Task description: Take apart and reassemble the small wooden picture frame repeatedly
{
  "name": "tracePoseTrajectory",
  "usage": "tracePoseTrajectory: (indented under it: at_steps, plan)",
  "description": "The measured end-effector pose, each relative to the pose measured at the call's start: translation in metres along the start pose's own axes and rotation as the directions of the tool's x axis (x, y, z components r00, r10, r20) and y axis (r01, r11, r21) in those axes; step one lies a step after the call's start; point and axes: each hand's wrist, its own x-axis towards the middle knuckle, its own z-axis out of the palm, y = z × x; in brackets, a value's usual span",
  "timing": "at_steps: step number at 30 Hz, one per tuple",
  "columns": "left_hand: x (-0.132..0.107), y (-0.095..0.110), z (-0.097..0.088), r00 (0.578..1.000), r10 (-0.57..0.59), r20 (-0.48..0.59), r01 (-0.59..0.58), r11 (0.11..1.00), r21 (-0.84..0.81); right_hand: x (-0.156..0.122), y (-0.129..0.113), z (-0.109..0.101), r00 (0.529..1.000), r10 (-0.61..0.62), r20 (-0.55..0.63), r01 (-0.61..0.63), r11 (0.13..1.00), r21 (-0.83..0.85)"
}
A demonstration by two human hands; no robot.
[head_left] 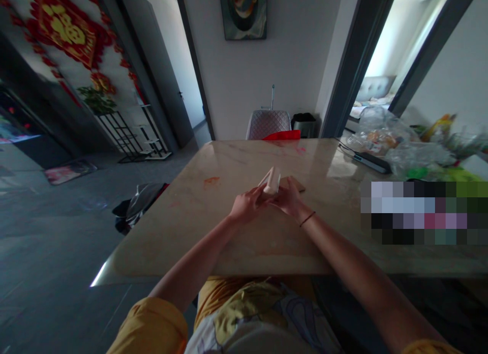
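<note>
A small pale folded piece, paper or card (pixel 271 179), stands up between my two hands over the beige marble table (pixel 236 232). My left hand (pixel 247 205) pinches its lower left side with the fingers curled. My right hand (pixel 288 197) closes on its right side; a thin dark band circles that wrist. A flat brown piece (pixel 296 183) lies on the table just behind my right hand, partly hidden by it.
Clear plastic bags and packets (pixel 385 135) crowd the table's far right, with a dark flat device (pixel 370 161) beside them. A chair (pixel 268 124) with something red on it stands at the far edge. A dark bag (pixel 139 204) lies on the floor at left.
</note>
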Motion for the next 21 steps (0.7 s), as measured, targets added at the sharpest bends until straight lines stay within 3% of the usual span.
tracePoseTrajectory:
  at_steps: [2, 5, 10, 15, 21]
  plan:
    - [0.000, 0.000, -0.001, 0.999, 0.025, 0.025, -0.025, 1.000, -0.009, 0.000, -0.001, 0.003, 0.998, 0.056, -0.018, -0.056, 0.998, -0.026]
    - [0.000, 0.001, -0.002, 0.998, 0.044, 0.037, -0.042, 0.998, -0.047, -0.002, -0.001, 0.009, 1.000, 0.008, -0.010, -0.008, 0.999, -0.045]
    - [0.005, -0.005, -0.003, 0.995, -0.098, 0.012, 0.099, 0.985, -0.144, -0.004, -0.004, 0.009, 0.999, -0.023, -0.039, 0.019, 0.994, -0.105]
    - [0.007, -0.012, -0.003, 0.982, -0.185, -0.029, 0.171, 0.948, -0.268, -0.006, -0.005, 0.012, 0.995, -0.023, -0.102, 0.018, 0.999, -0.049]
    - [0.007, -0.020, 0.002, 0.958, -0.286, -0.026, 0.258, 0.896, -0.361, -0.008, -0.008, 0.018, 0.971, 0.049, -0.234, -0.068, 0.995, -0.071]
